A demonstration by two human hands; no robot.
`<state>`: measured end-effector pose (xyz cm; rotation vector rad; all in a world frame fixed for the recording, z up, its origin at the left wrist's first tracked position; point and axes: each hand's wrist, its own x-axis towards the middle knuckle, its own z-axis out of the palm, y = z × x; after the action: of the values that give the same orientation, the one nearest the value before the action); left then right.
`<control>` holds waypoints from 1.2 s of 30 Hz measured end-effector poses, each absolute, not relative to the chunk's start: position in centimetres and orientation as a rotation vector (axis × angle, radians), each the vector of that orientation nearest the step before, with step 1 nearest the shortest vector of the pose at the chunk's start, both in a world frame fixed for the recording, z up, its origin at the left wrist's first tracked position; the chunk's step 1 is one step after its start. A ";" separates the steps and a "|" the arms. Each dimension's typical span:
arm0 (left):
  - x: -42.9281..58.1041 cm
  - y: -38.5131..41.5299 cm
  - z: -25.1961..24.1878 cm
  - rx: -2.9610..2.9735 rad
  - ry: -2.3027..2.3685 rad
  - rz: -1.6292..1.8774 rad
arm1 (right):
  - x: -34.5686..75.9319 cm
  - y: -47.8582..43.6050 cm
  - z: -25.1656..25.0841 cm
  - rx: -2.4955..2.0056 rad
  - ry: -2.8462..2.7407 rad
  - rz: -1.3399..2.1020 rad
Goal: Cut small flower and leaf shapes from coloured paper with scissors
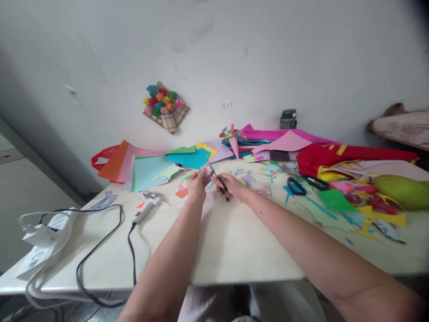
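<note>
My right hand (232, 186) is closed round the dark handles of a pair of scissors (222, 184), whose blades point up and away over the table. Facing it, my left hand (196, 182) pinches a small piece of paper (208, 170) beside the blades; it looks pink and green, but its shape is too small to make out. Small paper scraps, among them an orange one (181, 193), lie just left of my left hand. Beyond both hands, a pink paper cone (234, 146) with small colourful paper flowers stands among the sheets.
A glue gun (146, 209) lies on the left, its black cable running off the table's front edge. Behind it are coloured sheets (150, 172). A power strip (50, 246) sits far left. On the right are blue-handled scissors (296, 186), a green fruit (402, 191) and paper offcuts.
</note>
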<state>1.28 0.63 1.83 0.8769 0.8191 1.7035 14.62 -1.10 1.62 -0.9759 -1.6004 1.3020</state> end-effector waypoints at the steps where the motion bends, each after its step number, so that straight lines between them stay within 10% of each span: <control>1: 1.3 0.7 1.8 0.877 0.823 1.704 | 14.6 -1.1 1.6 -0.976 -1.601 1.302; 36: 0.6 1.2 1.6 0.881 0.736 1.721 | 14.3 -0.4 1.0 -0.948 -1.557 1.306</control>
<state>0.60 1.16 1.63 0.8810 0.7357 1.7213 14.32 -0.44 0.99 -0.9481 -1.5567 1.3057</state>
